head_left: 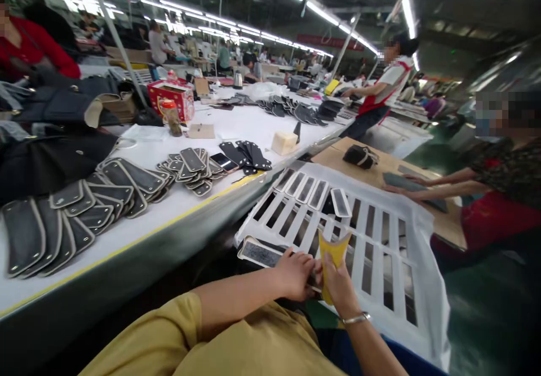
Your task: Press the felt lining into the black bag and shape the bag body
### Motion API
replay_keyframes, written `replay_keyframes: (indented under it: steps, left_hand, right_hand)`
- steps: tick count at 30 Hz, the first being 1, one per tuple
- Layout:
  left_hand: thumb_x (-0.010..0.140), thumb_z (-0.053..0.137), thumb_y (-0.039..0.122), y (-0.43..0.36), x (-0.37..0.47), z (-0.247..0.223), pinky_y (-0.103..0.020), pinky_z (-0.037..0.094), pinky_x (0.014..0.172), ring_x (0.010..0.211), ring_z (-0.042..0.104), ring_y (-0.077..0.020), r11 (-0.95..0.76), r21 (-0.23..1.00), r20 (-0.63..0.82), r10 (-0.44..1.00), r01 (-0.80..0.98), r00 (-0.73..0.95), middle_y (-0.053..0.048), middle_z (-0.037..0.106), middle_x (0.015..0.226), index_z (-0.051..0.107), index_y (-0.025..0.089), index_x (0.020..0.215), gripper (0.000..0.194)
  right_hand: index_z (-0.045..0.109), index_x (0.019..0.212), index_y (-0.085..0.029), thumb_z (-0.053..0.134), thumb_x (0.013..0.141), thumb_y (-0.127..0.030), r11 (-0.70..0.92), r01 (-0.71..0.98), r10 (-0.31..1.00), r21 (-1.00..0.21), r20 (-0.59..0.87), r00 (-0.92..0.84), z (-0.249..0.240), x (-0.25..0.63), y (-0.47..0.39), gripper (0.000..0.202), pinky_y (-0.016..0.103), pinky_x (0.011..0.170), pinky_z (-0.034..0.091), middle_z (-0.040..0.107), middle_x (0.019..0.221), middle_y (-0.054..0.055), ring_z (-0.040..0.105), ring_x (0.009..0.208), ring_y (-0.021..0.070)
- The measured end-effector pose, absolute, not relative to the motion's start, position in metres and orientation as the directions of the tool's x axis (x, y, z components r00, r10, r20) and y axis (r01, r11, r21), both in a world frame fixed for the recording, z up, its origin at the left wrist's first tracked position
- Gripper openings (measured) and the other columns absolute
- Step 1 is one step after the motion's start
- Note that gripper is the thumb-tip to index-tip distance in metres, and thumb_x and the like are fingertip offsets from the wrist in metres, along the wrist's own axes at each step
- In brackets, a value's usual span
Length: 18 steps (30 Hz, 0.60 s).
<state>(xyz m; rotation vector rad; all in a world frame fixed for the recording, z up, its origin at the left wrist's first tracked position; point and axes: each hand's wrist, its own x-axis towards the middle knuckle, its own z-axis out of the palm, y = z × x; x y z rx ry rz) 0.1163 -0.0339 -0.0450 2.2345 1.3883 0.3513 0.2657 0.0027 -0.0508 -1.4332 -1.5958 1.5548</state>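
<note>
Most of the left side is taken up by a long white-topped worktable with a yellow edge stripe [169, 209]. Beside it, a white slotted frame draped in pale sheeting [377, 224] is seen; a row of pale-bordered dark rectangular pieces [318, 194] is laid along its far part, with one set askew. Beyond the frame, a brown board surface [333, 151] is occupied by grey flat panels [406, 182], touched by a person's hands at right. On the worktable, black panels with pale edging and metal studs [25, 232] are heaped in overlapping piles. A red patterned cardboard box [171, 97] is stood farther back, its top seemingly open; its contents cannot be made out. At the near edge of the frame, a long dark panel with a pale rim [260, 253] is positioned, its near end covered by the left hand [295, 274]. The left fingers are bent and held close together; whether anything is pinched cannot be told. A yellow flat piece with a concave top edge [332, 255] is held upright in the right hand [339, 286], gripped between thumb and fingers, just beside the left hand. Near the red box, a clear jar with an orange-red lid [172, 118] is seen, brownish matter inside. Farther off, a silver metal kettle [238, 79] is stood; its inside is hidden.
</note>
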Motion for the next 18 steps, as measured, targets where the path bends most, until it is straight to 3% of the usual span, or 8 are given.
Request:
replay_keyframes:
  steps: [2,4,7,9,11,13,15,18]
  left_hand:
    - [0.08,0.052,0.042,-0.047,0.079,-0.048,-0.049,0.02,0.11,0.129,0.035,-0.0241,-0.347,0.599,0.122,0.93,0.722,0.346,-0.012,0.042,0.139,0.033,0.017,0.134,0.063]
    - [0.085,0.045,0.041,-0.058,0.035,-0.058,-0.046,0.02,0.111,0.128,0.037,-0.0227,-0.236,0.722,0.242,0.967,0.65,0.082,-0.01,0.044,0.137,0.038,0.019,0.132,0.053]
    - [0.086,0.042,0.049,-0.062,-0.016,-0.083,-0.04,0.03,0.106,0.123,0.044,-0.0241,-0.034,0.967,0.104,0.957,0.253,-0.27,-0.011,0.051,0.131,0.045,0.017,0.128,0.052]
    - [0.086,0.038,0.056,-0.061,-0.027,-0.101,-0.039,0.036,0.1,0.114,0.051,-0.0258,0.046,0.998,-0.055,0.966,-0.04,-0.254,-0.011,0.058,0.122,0.052,0.016,0.123,0.056]
    - [0.086,0.032,0.06,-0.06,-0.021,-0.114,-0.038,0.041,0.093,0.1,0.058,-0.0253,0.082,0.976,-0.126,0.968,-0.201,-0.218,-0.009,0.065,0.108,0.059,0.015,0.113,0.059]
    - [0.087,0.028,0.06,-0.061,-0.01,-0.12,-0.036,0.04,0.092,0.094,0.058,-0.0239,0.08,0.971,-0.141,0.953,-0.227,-0.267,-0.006,0.067,0.097,0.065,0.015,0.104,0.06]
    - [0.089,0.026,0.058,-0.063,-0.002,-0.121,-0.034,0.037,0.095,0.097,0.056,-0.0233,0.081,0.976,-0.148,0.93,-0.203,-0.338,-0.005,0.067,0.094,0.067,0.017,0.099,0.058]
    - [0.09,0.027,0.056,-0.064,0.001,-0.122,-0.032,0.032,0.1,0.102,0.054,-0.0227,0.094,0.972,-0.174,0.906,-0.216,-0.386,-0.004,0.066,0.097,0.067,0.019,0.097,0.056]
  right_hand:
    - [0.044,0.084,-0.02,0.039,0.081,-0.064,-0.149,0.419,0.89,-0.896,-0.306,-0.338,-0.04,0.266,0.006,0.044,0.031,0.05,0.046,0.054,0.061,0.003,0.054,0.052,0.0157]
    - [0.047,0.086,-0.019,0.048,0.078,-0.059,-0.106,0.522,0.812,-0.846,-0.377,-0.446,-0.029,0.264,0.013,0.042,0.031,0.055,0.049,0.06,0.072,0.006,0.059,0.06,0.0173]
    - [0.046,0.093,-0.018,0.052,0.078,-0.055,-0.036,0.676,0.609,-0.736,-0.552,-0.569,-0.014,0.256,0.03,0.04,0.028,0.049,0.048,0.058,0.069,0.001,0.056,0.052,0.0135]
    - [0.046,0.095,-0.018,0.052,0.078,-0.052,0.11,0.763,0.504,-0.637,-0.626,-0.595,-0.008,0.245,0.044,0.038,0.026,0.047,0.046,0.058,0.07,0.0,0.055,0.051,0.0127]
    - [0.05,0.09,-0.017,0.051,0.081,-0.051,0.391,0.779,0.475,-0.49,-0.617,-0.627,-0.006,0.232,0.056,0.035,0.027,0.054,0.045,0.062,0.076,0.004,0.059,0.061,0.016]
    - [0.055,0.085,-0.015,0.042,0.086,-0.052,0.641,0.724,0.49,-0.253,-0.591,-0.64,-0.008,0.218,0.066,0.039,0.031,0.061,0.043,0.064,0.08,0.01,0.061,0.071,0.0216]
    - [0.057,0.087,-0.015,0.029,0.09,-0.054,0.735,0.676,0.528,-0.049,-0.585,-0.616,-0.011,0.202,0.071,0.048,0.033,0.062,0.042,0.064,0.077,0.012,0.062,0.073,0.0255]
    - [0.057,0.093,-0.015,0.025,0.093,-0.049,0.758,0.651,0.561,0.045,-0.555,-0.614,-0.016,0.175,0.072,0.047,0.032,0.062,0.041,0.065,0.08,0.013,0.063,0.075,0.0251]
